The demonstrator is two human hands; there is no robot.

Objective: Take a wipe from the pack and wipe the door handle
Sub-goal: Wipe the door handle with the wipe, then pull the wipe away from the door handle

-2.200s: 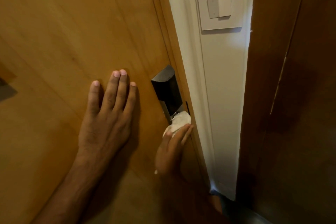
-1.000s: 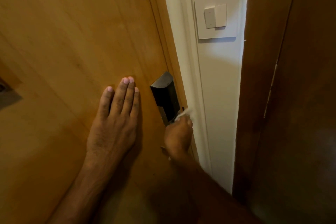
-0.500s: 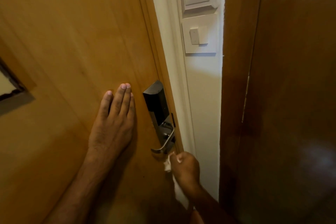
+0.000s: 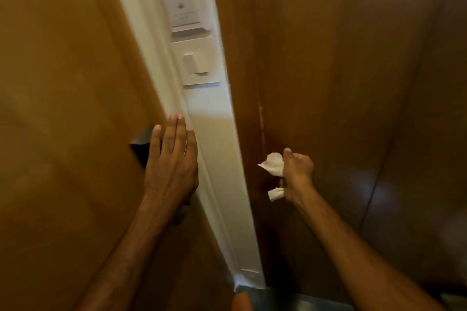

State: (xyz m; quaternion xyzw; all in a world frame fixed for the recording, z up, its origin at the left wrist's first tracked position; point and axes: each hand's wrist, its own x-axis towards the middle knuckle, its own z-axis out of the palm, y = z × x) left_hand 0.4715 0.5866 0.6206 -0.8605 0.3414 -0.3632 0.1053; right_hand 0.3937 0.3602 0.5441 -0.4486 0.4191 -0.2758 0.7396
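The right hand is closed in a fist around the crumpled white wipe, and it is held in the air in front of the dark wood panel, well apart from the door. One bit of the wipe sticks out above the fist, another below it. The left hand lies flat with the fingers together, over the lock plate at the door's edge; it holds nothing. I judge that the wiping pass is finished or paused — the wipe is not touching any metal. If more cleaning is needed, the next move calls for lifting the left hand away and bringing the wipe to the handle again.

The handle itself is almost fully hidden under the left hand and wrist; only a dark corner of the plate shows. The pack of wipes is not in view. The picture is blurred, so the print on the card holder above the light switch is unreadable.
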